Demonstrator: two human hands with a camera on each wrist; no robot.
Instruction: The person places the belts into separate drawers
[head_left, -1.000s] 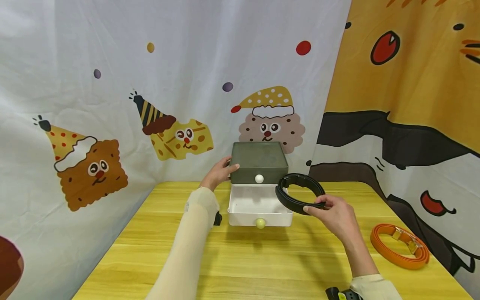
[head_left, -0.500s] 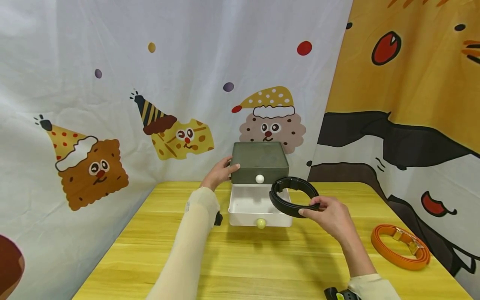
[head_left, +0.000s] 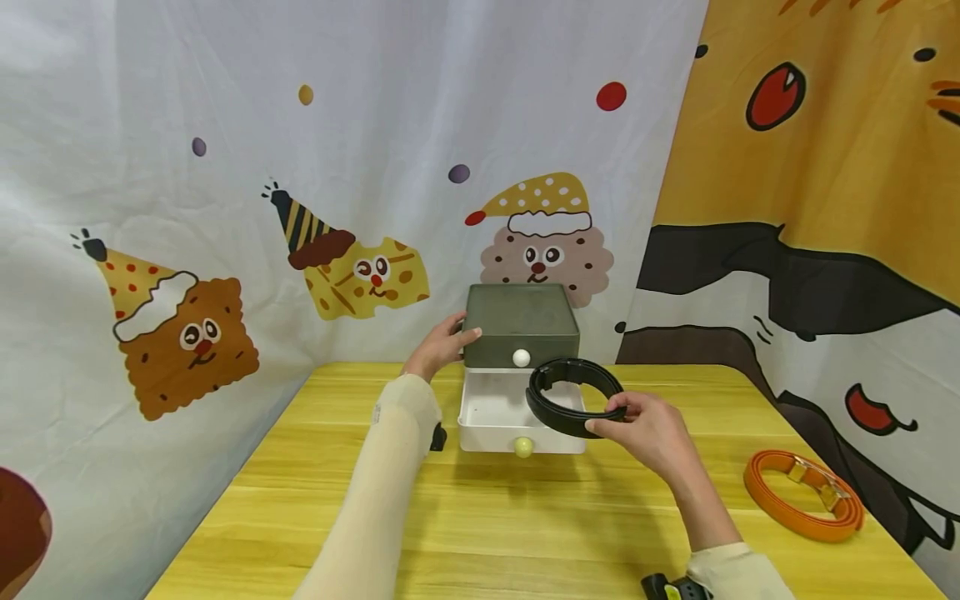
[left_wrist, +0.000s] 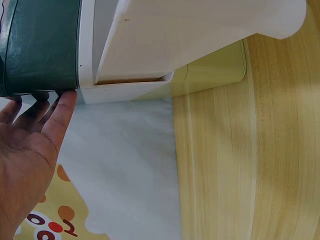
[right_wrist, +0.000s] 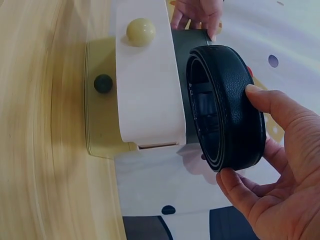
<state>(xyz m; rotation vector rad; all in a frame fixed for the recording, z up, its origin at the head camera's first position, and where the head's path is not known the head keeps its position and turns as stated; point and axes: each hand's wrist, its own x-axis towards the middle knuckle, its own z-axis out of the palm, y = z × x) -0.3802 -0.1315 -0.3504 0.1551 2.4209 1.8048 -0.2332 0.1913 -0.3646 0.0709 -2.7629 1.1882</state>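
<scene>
My right hand (head_left: 651, 435) pinches a coiled black leather belt (right_wrist: 236, 107) between thumb and fingers. The belt hangs tilted over the right part of a pulled-out white drawer (head_left: 486, 439), hiding some of its inside. This drawer, with its yellow knob (right_wrist: 141, 32), is the middle tier of a small drawer box; the dark green top tier (head_left: 521, 310) is closed. Against the left side of that green tier rests my left hand (head_left: 437, 348), fingers nearly straight, thumb close to the front corner. In the left wrist view its fingertips (left_wrist: 64, 107) touch the green wall.
A coiled orange belt (head_left: 804, 497) with gold buckles lies at the table's right side. The pale yellow bottom tier (right_wrist: 102, 125) with a dark knob stands under the white drawer. Behind the wooden table (head_left: 480, 533) hangs a cartoon-printed curtain (head_left: 375, 100).
My right hand has carried the black belt left and slightly down, further over the white drawer. My left hand stays at the box, and the orange belt lies as before.
</scene>
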